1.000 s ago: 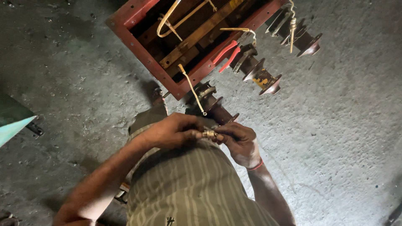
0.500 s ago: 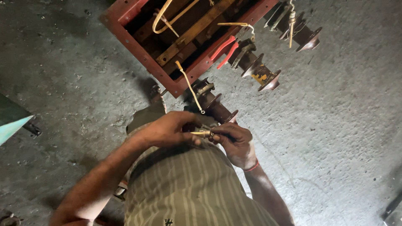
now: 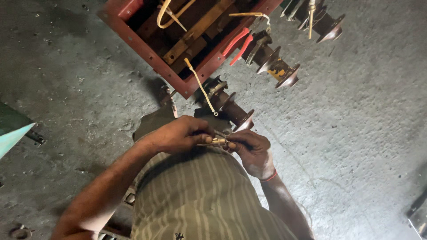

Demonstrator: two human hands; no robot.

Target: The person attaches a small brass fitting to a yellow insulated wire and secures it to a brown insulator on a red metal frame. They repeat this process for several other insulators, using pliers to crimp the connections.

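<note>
- Small brass fitting [image 3: 218,142] sits between my two hands, over my striped shirt [image 3: 200,195], tilted slightly differently than a moment ago.
- Left hand [image 3: 180,134] grip pinches it; right hand [image 3: 251,149] grip clamps its other end.
- Red-handled pliers [image 3: 236,44] lie far, on the red metal frame [image 3: 147,51].

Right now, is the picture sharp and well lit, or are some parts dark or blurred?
Head view: both hands, left hand and right hand, and the small brass part look fairly sharp; light is dim and soft; the red box is shadowed inside; the frame edges stretch slightly.
</note>
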